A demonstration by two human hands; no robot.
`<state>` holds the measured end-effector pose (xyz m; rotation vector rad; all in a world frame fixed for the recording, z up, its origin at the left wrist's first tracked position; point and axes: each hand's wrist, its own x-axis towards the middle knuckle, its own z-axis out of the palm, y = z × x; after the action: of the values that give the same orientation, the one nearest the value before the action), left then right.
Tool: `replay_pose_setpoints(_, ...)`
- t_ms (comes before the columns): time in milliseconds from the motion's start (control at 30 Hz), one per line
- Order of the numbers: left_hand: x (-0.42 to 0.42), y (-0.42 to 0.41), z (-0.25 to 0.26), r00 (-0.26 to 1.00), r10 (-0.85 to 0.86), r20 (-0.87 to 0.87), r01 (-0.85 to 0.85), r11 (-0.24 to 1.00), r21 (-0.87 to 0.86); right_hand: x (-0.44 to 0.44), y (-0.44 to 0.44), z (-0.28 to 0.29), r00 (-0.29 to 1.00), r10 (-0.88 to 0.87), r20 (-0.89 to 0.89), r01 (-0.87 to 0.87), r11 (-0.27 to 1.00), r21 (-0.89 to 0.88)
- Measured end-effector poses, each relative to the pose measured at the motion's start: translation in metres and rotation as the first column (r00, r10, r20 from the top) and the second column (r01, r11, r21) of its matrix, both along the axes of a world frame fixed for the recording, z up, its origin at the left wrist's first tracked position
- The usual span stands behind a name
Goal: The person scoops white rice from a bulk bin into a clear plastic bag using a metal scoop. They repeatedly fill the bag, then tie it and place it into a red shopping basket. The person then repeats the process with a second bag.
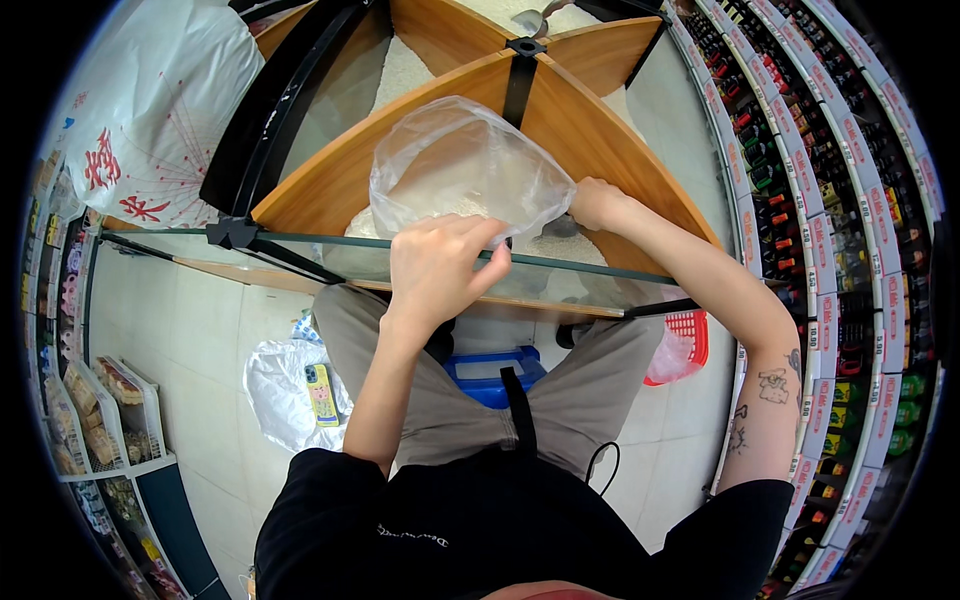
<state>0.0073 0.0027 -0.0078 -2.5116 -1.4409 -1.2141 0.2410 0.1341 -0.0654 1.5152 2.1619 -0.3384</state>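
Observation:
A clear plastic bag [465, 165], its mouth spread wide, stands in a wooden rice bin with a glass front. White rice [574, 247] lies in the bin around the bag. My left hand [442, 262] grips the near rim of the bag above the glass edge. My right hand [596, 202] is inside the bin at the bag's right side, fingers curled; a dark metallic thing, perhaps a scoop, shows partly below it, and whether the hand holds it is hard to tell.
Wooden dividers [450, 127] and the glass front panel [547, 262] surround the bag. A metal scoop [531, 22] lies in a far bin. A big white sack [165, 112] stands left. Below are a blue container [491, 390] and a red basket [694, 337]; bottle shelves [810, 187] line the right.

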Motion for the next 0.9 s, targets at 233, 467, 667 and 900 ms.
replay_pose_setpoints(233,-0.002,0.0,-0.002,1.0,-0.01,-0.008,0.009,0.999,-0.04,-0.002,0.012,-0.022,0.932,-0.025,-0.362,0.067,0.992,0.104)
replay_pose_setpoints(467,-0.002,0.001,-0.003,1.0,-0.008,-0.007,0.008,1.0,-0.005,-0.005,0.025,-0.059,0.864,-0.467,-0.187,0.383,0.852,-0.357)
replay_pose_setpoints(667,-0.002,0.002,-0.002,0.999,-0.039,-0.009,0.039,0.999,-0.014,0.016,0.012,-0.064,0.612,-0.752,-0.244,0.483,0.6,-0.637)
replay_pose_setpoints(900,-0.001,0.001,-0.001,0.999,-0.043,-0.029,0.043,0.999,-0.023,0.015,0.004,-0.043,0.609,-0.755,-0.242,0.509,0.606,-0.611)
